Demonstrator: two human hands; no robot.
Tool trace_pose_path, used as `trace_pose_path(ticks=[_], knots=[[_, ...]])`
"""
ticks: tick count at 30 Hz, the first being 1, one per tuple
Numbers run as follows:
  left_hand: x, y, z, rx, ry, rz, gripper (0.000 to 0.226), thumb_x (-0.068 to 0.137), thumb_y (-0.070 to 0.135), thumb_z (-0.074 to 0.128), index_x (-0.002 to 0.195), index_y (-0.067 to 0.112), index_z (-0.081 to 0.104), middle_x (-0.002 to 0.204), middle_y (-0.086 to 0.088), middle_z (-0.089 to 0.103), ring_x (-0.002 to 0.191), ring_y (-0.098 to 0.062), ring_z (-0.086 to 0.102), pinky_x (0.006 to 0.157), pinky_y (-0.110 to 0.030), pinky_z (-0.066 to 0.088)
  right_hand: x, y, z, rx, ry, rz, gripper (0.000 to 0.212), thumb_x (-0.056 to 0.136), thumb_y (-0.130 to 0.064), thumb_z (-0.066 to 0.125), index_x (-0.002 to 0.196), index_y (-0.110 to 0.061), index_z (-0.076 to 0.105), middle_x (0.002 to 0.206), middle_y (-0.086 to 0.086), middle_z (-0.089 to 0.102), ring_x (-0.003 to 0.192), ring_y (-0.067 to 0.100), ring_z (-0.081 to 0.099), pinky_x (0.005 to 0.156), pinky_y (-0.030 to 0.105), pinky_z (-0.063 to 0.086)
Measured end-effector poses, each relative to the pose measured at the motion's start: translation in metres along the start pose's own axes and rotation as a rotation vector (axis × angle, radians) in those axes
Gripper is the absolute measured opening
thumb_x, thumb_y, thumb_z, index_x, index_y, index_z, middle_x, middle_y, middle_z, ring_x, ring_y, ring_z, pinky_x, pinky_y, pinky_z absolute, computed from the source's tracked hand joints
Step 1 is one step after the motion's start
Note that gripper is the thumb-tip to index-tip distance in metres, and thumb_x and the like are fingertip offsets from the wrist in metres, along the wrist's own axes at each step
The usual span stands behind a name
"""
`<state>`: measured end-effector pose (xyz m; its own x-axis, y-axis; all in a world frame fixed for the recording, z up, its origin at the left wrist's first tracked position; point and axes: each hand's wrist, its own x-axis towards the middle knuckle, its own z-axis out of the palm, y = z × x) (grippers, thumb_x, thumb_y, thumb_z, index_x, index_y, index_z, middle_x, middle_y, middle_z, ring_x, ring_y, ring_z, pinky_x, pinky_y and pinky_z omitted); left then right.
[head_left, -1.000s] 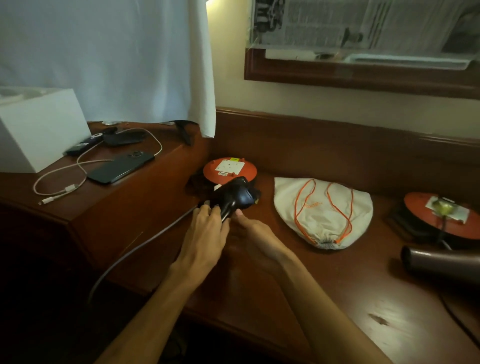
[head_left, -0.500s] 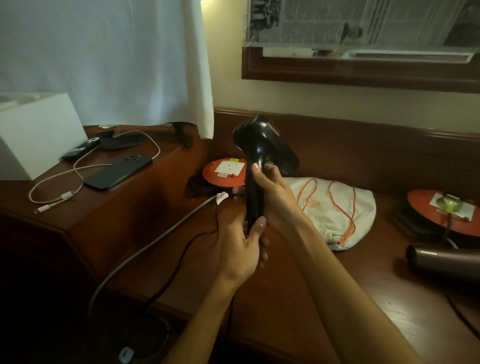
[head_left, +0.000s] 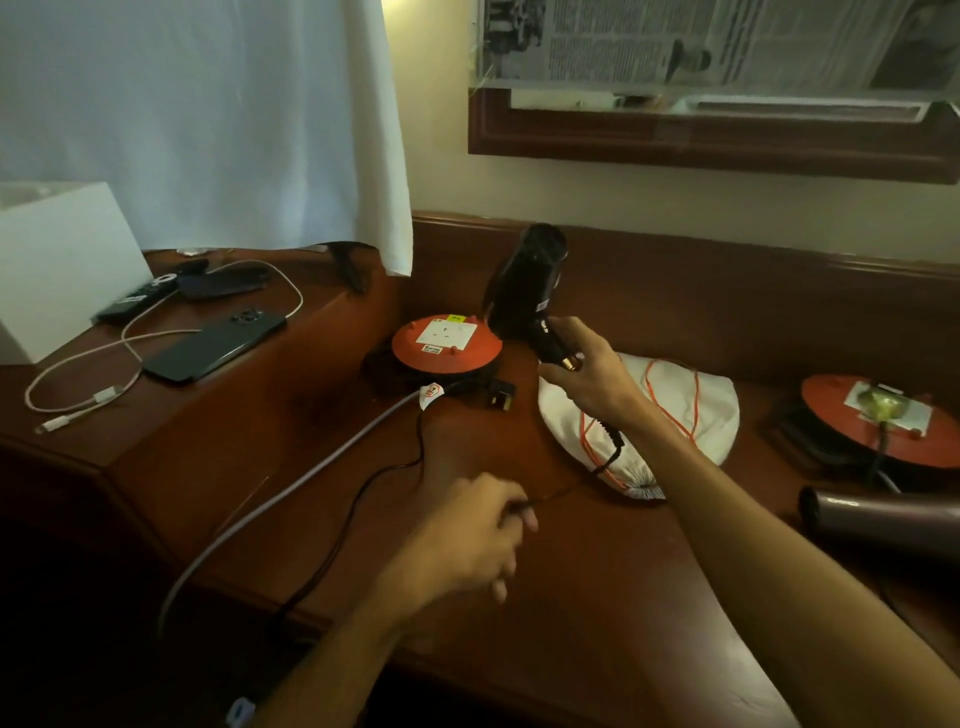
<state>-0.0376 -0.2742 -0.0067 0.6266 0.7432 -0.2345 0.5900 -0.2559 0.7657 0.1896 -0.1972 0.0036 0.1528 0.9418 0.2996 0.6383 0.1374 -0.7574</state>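
Two hair dryers are in view. The black hair dryer (head_left: 524, 291) is held up off the bench (head_left: 597, 597) by the right hand (head_left: 587, 379), whose fingers are wrapped round its handle; the barrel tilts up and to the left, above the near edge of an orange cable reel (head_left: 447, 345). The brown hair dryer (head_left: 883, 525) lies on the bench at the far right, untouched

The left hand (head_left: 467, 540) hovers lower and nearer the bench's front edge, fingers curled, pinching the thin black cord (head_left: 566, 488) that hangs from the base of the black dryer's handle. One black plug (head_left: 501, 400) lies on the bench just in front of the reel, unplugged, and a black lead runs from it over the front edge. One grey cable (head_left: 311, 473) runs alongside

There are two orange reels: the one behind the plug and a second reel (head_left: 878, 415) at the right, which has a plug in its socket. Between them lies one white drawstring bag (head_left: 691, 410) with orange strings, partly under the right wrist

On the raised shelf to the left sit one dark phone (head_left: 215, 345), one white charging cable (head_left: 104, 384), one remote (head_left: 135, 304) and one white box (head_left: 62, 260), under a white curtain (head_left: 208, 119)
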Motion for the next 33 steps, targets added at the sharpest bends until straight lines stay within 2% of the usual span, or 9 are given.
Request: trace_pose_path(ticks=[3,6,8,11,15,20,22,27,33], knots=[[0.005,0.036,-0.029,0.523,0.240,0.063,0.017,0.104,0.018,0.051,0.113,0.019,0.065,0.088,0.002,0.062,0.074,-0.009,0.062,0.062,-0.018,0.046,-0.003,0.009,0.012,-0.158,-0.090,-0.016,0.062,0.093,-0.012,0.067,0.151,-0.022,0.045,0.134,-0.002,0.059,0.120,0.011,0.054,0.094,0.027,0.042],[0.015,0.058,-0.043,0.971,0.406,0.185,0.023,0.100,0.025,0.058,0.121,0.019,0.063,0.122,-0.005,0.061,0.117,-0.023,0.056,0.100,-0.038,0.041,-0.013,0.016,0.023,-0.313,-0.193,-0.058,0.054,0.094,-0.023,0.067,0.146,-0.031,0.051,0.111,-0.001,0.061,0.099,0.016,0.060,0.085,0.034,0.049],[0.023,0.065,-0.055,1.208,0.398,0.251,0.036,0.092,0.034,0.066,0.127,0.024,0.062,0.140,-0.008,0.048,0.138,-0.028,0.038,0.120,-0.055,0.016,-0.020,0.016,0.030,-0.280,-0.252,-0.067,0.041,0.093,-0.024,0.069,0.133,-0.026,0.063,0.107,-0.001,0.069,0.092,0.018,0.064,0.080,0.037,0.053],[0.042,0.064,-0.078,1.351,0.330,0.288,0.051,0.085,0.049,0.070,0.130,0.028,0.062,0.157,-0.013,0.033,0.153,-0.033,0.015,0.117,-0.064,-0.012,-0.022,0.019,0.031,-0.190,-0.343,0.032,0.035,0.091,-0.025,0.070,0.126,-0.023,0.071,0.103,0.009,0.076,0.088,0.030,0.069,0.081,0.050,0.057],[0.071,0.056,-0.095,1.344,0.142,0.189,0.062,0.084,0.072,0.058,0.128,0.028,0.065,0.145,-0.012,0.051,0.147,-0.034,0.030,0.117,-0.063,-0.014,-0.024,0.023,0.022,-0.099,-0.469,0.117,0.036,0.094,-0.012,0.066,0.129,-0.021,0.069,0.101,0.014,0.075,0.082,0.026,0.066,0.073,0.037,0.055],[0.091,0.050,-0.092,1.243,0.050,0.170,0.055,0.087,0.068,0.059,0.118,0.023,0.066,0.113,-0.006,0.064,0.119,-0.031,0.053,0.098,-0.048,0.040,-0.026,0.022,0.020,0.151,-0.583,0.359,0.039,0.101,-0.014,0.059,0.139,-0.021,0.059,0.112,0.008,0.068,0.083,0.026,0.076,0.062,0.039,0.063],[0.094,0.052,-0.091,1.246,0.061,0.168,0.055,0.089,0.067,0.058,0.118,0.022,0.066,0.106,-0.006,0.062,0.110,-0.029,0.056,0.085,-0.043,0.041,-0.026,0.017,0.014,0.170,-0.559,0.387,0.032,0.102,-0.031,0.057,0.130,-0.018,0.065,0.100,0.010,0.067,0.070,0.021,0.071,0.054,0.032,0.057],[0.103,0.039,-0.095,1.190,-0.031,0.077,0.060,0.088,0.071,0.056,0.114,0.018,0.069,0.098,-0.002,0.066,0.091,-0.021,0.062,0.068,-0.035,0.041,-0.030,0.000,0.008,0.164,-0.648,0.410,0.072,0.075,-0.085,0.046,0.110,-0.026,0.070,0.102,0.005,0.069,0.077,0.019,0.065,0.063,0.031,0.051],[0.117,0.019,-0.097,0.935,-0.158,0.030,0.058,0.085,0.067,0.064,0.118,0.020,0.067,0.108,-0.002,0.066,0.095,-0.021,0.063,0.076,-0.035,0.050,-0.032,-0.005,0.009,0.126,-0.782,0.305,0.033,0.090,-0.016,0.072,0.123,-0.019,0.071,0.088,0.013,0.069,0.064,0.020,0.061,0.055,0.029,0.049]])
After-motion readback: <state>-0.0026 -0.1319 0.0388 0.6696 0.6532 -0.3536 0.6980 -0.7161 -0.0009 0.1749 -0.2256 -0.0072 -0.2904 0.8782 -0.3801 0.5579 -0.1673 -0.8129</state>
